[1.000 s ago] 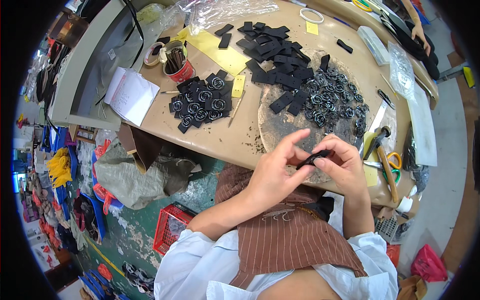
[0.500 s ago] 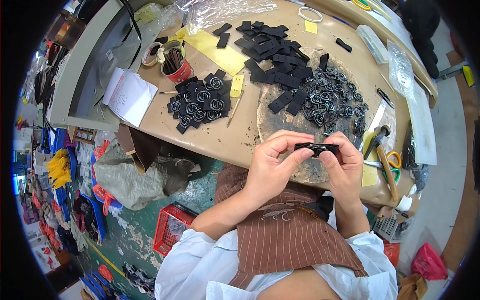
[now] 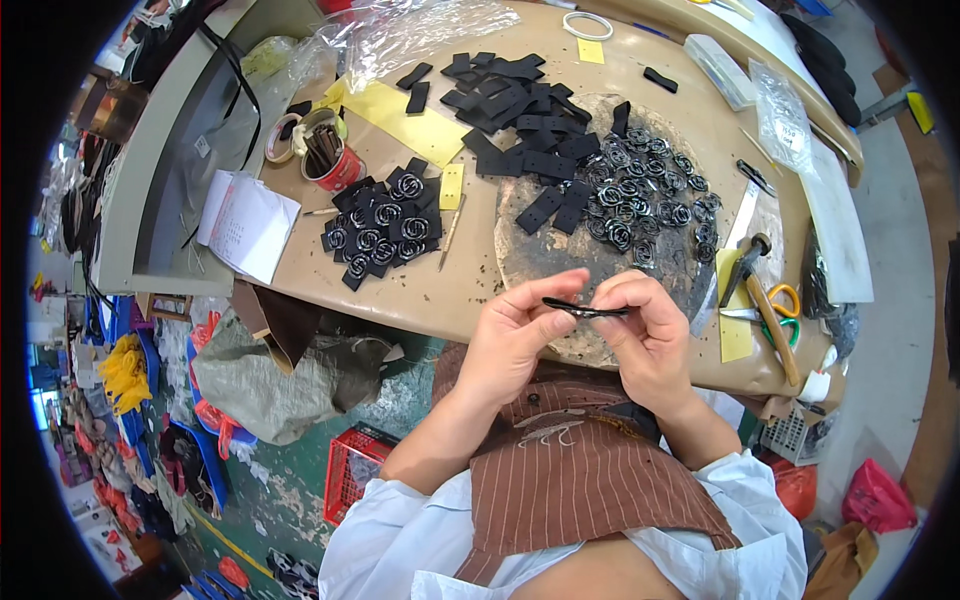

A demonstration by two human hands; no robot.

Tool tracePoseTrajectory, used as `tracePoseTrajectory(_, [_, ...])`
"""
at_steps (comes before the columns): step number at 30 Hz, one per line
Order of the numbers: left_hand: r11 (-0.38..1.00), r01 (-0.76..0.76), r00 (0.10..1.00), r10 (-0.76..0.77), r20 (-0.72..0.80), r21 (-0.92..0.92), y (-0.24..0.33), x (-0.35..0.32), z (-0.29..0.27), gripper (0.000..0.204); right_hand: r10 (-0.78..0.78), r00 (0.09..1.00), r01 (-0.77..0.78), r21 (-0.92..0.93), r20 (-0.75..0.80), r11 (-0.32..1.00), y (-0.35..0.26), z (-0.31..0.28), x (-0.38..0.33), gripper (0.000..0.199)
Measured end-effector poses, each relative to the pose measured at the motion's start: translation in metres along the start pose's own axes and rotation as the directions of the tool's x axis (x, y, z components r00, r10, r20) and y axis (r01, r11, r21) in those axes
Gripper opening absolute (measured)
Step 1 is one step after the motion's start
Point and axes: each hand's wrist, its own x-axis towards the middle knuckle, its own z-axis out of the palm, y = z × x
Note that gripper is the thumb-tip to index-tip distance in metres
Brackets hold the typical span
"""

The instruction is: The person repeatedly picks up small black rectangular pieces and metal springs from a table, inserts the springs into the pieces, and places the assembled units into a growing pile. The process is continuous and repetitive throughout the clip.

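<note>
Between my two hands, just over the table's near edge, is a small black strip (image 3: 584, 309) seen nearly edge-on, with a shiny part along it. My left hand (image 3: 512, 338) pinches its left end between thumb and fingers. The other end is in the closed fingers of my right hand (image 3: 648, 335). Beyond them, a heap of dark, shiny ring-shaped metal ornaments (image 3: 640, 190) covers a round worn board (image 3: 515, 245). Loose flat black strips (image 3: 530, 105) are piled behind it. To the left lies a cluster of black strips with ornaments (image 3: 385, 222) on them.
At right lie a hammer (image 3: 770, 315), scissors (image 3: 783, 310) and a yellow card (image 3: 735, 338). A red can of dark sticks (image 3: 340, 165), written papers (image 3: 248, 222) and a yellow sheet (image 3: 405, 122) sit at left. A red crate (image 3: 350, 470) stands on the floor.
Both hands have shifted slightly left with the black strip. It has turned from showing its shiny middle to nearly edge-on, and the left fingers have spread a little.
</note>
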Motion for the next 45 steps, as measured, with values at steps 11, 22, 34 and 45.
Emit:
tracePoseTrajectory(11, [0.761, -0.300, 0.942, 0.332, 0.051, 0.575, 0.008, 0.014, -0.021, 0.011, 0.044, 0.999, -0.042, -0.466, -0.008, 0.884, 0.001, -0.026, 0.006, 0.038])
tracePoseTrajectory(22, [-0.357, 0.004, 0.525, 0.796, 0.302, 0.934, 0.087, 0.051, -0.111, 0.045, -0.155, 0.909, -0.263, -0.819, -0.388, 0.510, 0.045, -0.122, 0.005, 0.014])
tracePoseTrajectory(34, [0.972, -0.040, 0.999, 0.033, 0.033, 0.230, -0.013, 0.027, 0.011, 0.020, -0.081, 0.994, 0.103, -0.426, 0.069, 0.899, 0.001, -0.036, 0.017, 0.027])
tracePoseTrajectory(45, [0.974, 0.028, 1.000, -0.030, 0.006, 0.227, -0.035, 0.042, 0.003, 0.020, -0.292, 0.954, 0.276, -0.602, 0.074, 0.749, 0.033, -0.044, 0.008, 0.026])
